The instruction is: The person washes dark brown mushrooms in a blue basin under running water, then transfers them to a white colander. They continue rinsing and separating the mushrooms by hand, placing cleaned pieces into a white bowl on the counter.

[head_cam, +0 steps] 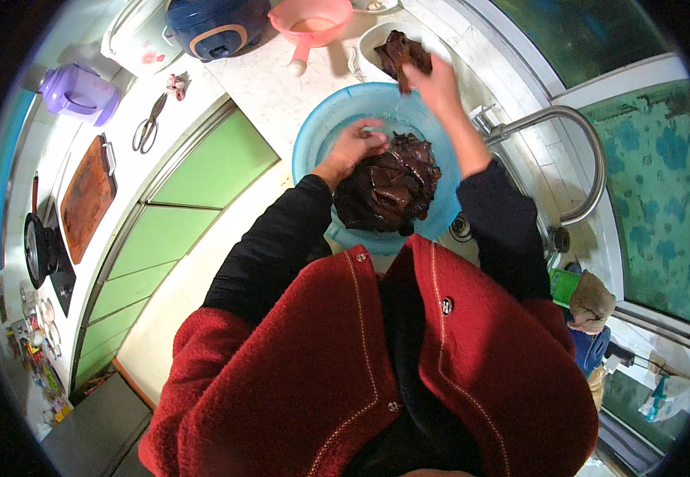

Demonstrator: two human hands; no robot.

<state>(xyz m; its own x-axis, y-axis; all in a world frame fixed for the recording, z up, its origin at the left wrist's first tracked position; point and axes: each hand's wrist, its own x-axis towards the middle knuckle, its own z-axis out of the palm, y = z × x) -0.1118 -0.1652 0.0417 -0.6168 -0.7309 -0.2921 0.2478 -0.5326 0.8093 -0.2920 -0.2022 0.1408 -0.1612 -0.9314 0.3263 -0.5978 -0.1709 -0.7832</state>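
A light blue plastic basin [315, 128] holds water and a heap of wet, dark brown leafy pieces [394, 189], which look like seaweed or fungus. My left hand [357, 148] is over the basin at the upper left of the heap, fingers curled; whether it grips anything is unclear. Up and to the right, my right hand [438, 86] holds a limp dark brown piece [405, 71] at the near edge of a white bowl [370, 43]. More dark brown pieces lie in that bowl, partly hidden by the hand.
A curved metal faucet [589, 161] stands right of the basin. Behind are a pink ladle [311, 22] and a dark blue rice cooker [216, 30]. Scissors [149, 126], garlic [176, 86], a wooden cutting board [88, 197] and a black pan [36, 250] are along the left counter.
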